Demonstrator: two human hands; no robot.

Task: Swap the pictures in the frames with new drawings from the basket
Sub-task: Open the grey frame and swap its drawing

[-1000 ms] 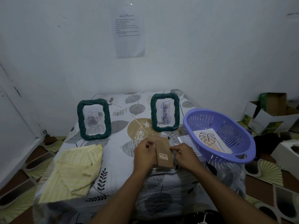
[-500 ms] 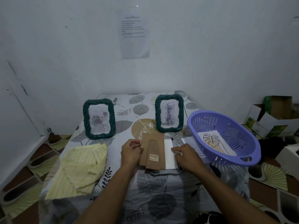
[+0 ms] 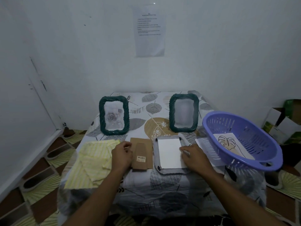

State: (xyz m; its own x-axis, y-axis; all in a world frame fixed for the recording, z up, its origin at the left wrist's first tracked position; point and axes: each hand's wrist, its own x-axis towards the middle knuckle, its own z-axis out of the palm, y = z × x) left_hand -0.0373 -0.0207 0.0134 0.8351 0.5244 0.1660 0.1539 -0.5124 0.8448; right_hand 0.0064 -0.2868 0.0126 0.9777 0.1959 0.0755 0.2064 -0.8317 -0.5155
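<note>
1. As I judge it, the task is somewhere in its first half. One frame (image 3: 171, 171) lies face down in the middle of the table (image 3: 162, 193), toward the front edge. Its cardboard back (image 3: 141, 154) is already off and lies flat just to its left.
2. The white sheet (image 3: 169, 153) inside that opened frame shows only a blank side, so the old picture seems not yet lifted out.
3. Two green frames stand along the table's far edge. The left frame (image 3: 114, 116) shows a rose picture and looks untouched. The picture in the right frame (image 3: 184, 112) is too blurred to read.
4. The basket (image 3: 260, 141) sits at the table's right edge with a leaf drawing (image 3: 228, 142) lying in it. A loose paper (image 3: 202, 142) pokes out from under its left side.
5. Probably left to do: pull the sheet out, lay a drawing from the basket in, refit the cardboard back and stand the frame up. The standing frames likely need the same.
6. The left hand (image 3: 122, 154) is narrow, with fingers curled close, and it grips the left edge of the cardboard back.
7. The right hand (image 3: 193, 156) is knuckles up, with bent fingertips on the right edge of the white sheet. I cannot tell whether it pinches the sheet or only presses on it.
8. A yellow cloth (image 3: 92, 162) lies at the front left corner
</note>
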